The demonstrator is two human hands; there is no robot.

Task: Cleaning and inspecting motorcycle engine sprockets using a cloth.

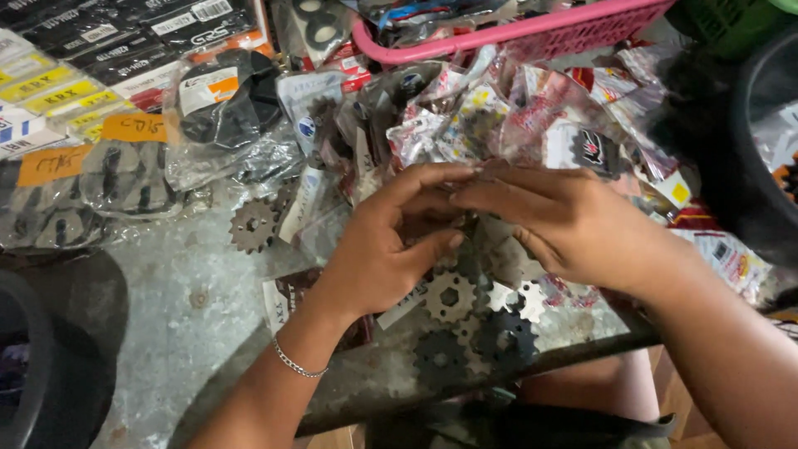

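Forearms: both of mine reach in from the bottom edge, a thin chain bracelet on the left wrist
Loose sprockets: a pale one lies just under my hands on the grey bench; two dark ones sit beside it at the bench edge; another rusty sprocket lies apart to the left
Left hand: fingers curled, tips meeting the right hand's; what they pinch is too blurred for me to tell
Right hand: fingers stretched flat across to the left; grip hidden
Step in hand: sorting through sprockets, I judge, over the heap of packaged parts
Next move calls for: a clear pinch on one piece, lifted free of its neighbours
Behind: pink basket
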